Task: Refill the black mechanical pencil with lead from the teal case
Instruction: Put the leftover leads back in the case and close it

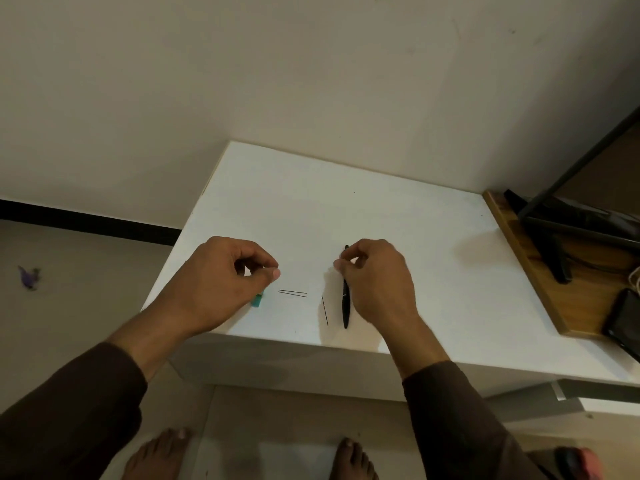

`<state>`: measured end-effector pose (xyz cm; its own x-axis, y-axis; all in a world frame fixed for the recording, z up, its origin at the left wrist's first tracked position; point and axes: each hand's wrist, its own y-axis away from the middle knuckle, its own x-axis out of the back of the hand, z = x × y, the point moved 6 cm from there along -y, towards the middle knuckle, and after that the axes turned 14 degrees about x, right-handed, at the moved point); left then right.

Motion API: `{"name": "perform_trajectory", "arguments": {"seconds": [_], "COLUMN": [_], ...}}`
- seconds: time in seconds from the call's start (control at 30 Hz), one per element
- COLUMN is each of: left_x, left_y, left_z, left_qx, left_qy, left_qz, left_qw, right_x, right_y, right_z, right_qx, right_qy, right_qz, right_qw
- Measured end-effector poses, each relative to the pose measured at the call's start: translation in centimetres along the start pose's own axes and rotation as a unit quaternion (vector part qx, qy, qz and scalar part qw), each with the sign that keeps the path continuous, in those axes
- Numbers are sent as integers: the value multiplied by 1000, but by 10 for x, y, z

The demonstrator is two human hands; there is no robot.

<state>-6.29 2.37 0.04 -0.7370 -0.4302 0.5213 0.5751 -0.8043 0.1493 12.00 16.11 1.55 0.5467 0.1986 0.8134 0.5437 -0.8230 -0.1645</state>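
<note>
Both hands are hovering low over the white table (398, 216). The right hand (377, 275) is pinching the upper end of one slim black mechanical pencil (345, 299), whose body is lying on the table pointing toward the near edge. The left hand (225, 275) is curling its fingers closed over the small teal lead case (257, 300), of which only one corner is peeking out beneath the palm. Three thin dark leads are lying loose between the hands: two leads (292, 293) side by side just right of the case, and one lead (325, 310) just left of the pencil. Two bare feet are standing on the floor below.
</note>
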Motion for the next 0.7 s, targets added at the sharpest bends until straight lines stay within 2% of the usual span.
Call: {"name": "perform_trajectory", "arguments": {"seconds": [0.13,0.2,0.5,0.7], "left_x": [0,3,10,9], "left_y": [-1,-2,-4,-5], "left_z": [-1,-2,-5,-8], "left_qx": [5,2,2,15], "left_qy": [-17,-25,-18,-18], "left_qz": [15,26,34,29], "left_qw": [1000,999,999,999], "right_x": [-27,-36,-41,-46], "right_y": [17,21,8,4], "right_z": [-34,-39,-35,-34], "right_qx": [160,190,182,166], "right_qy": [75,96,97,80], "right_qz": [-104,-137,-158,-205], "right_qw": [979,967,966,961]}}
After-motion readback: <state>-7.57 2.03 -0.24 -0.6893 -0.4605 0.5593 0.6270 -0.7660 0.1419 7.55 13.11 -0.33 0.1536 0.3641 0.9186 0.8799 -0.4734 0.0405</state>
